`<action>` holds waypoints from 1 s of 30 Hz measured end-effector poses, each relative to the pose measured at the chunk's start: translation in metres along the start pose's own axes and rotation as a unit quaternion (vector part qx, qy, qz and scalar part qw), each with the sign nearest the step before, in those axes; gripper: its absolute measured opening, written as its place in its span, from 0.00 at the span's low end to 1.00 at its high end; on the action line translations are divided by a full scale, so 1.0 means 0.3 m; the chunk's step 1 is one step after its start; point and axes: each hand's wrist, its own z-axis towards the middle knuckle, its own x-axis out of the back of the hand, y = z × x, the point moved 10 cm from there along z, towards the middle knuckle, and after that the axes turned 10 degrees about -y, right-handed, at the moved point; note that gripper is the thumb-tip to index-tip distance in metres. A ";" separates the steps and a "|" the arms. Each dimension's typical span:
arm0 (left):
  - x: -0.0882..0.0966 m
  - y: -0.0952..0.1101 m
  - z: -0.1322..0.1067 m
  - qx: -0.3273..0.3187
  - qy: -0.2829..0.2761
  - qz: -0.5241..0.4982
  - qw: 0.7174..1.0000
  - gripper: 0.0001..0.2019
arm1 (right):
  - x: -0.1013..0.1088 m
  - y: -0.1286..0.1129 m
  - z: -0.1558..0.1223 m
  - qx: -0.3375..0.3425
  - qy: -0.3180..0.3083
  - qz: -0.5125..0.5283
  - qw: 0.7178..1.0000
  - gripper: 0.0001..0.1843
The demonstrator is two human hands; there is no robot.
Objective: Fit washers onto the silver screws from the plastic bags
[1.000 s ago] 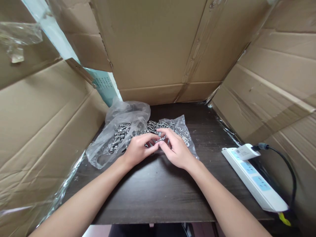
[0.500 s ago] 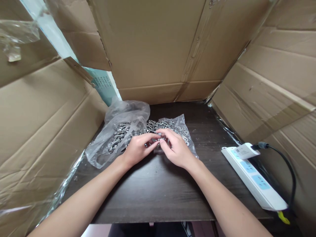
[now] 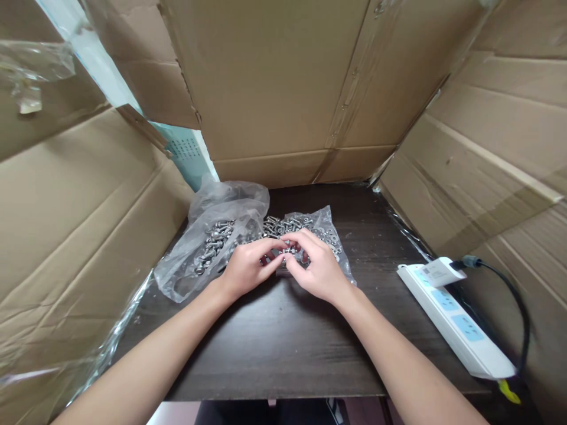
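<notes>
My left hand [image 3: 246,267] and my right hand [image 3: 317,268] meet fingertip to fingertip over a heap of small metal screws [image 3: 217,241] and washers [image 3: 330,241] lying on clear plastic bags [image 3: 195,260]. Both hands pinch a small metal piece [image 3: 283,252] between them, probably a screw; it is too small to name for sure. The bags lie on a dark wooden table [image 3: 283,348], toward its far side.
Cardboard walls [image 3: 283,88] close the table in at the back, left [image 3: 75,224] and right [image 3: 482,136]. A white power strip [image 3: 456,321] with a plugged-in adapter and a black cable [image 3: 518,307] lies at the right edge.
My right-hand fingers have curled in a little tighter around the small piece; both hands stay at the same spot over the bags.
</notes>
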 end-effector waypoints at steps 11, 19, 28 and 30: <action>0.001 0.003 0.001 0.006 0.001 -0.012 1.000 0.07 | 0.001 0.041 -0.006 -0.047 0.003 0.000 0.999 0.12; 0.002 0.001 0.001 0.007 0.002 -0.012 1.000 0.06 | 0.001 0.021 -0.004 -0.018 0.002 -0.002 1.000 0.15; 0.013 -0.002 -0.002 0.015 0.016 -0.011 1.000 0.05 | 0.010 0.013 -0.002 -0.008 0.008 -0.021 1.000 0.17; 0.016 -0.005 -0.002 0.019 0.020 -0.008 1.000 0.05 | 0.013 0.018 -0.003 -0.013 0.011 -0.015 1.000 0.18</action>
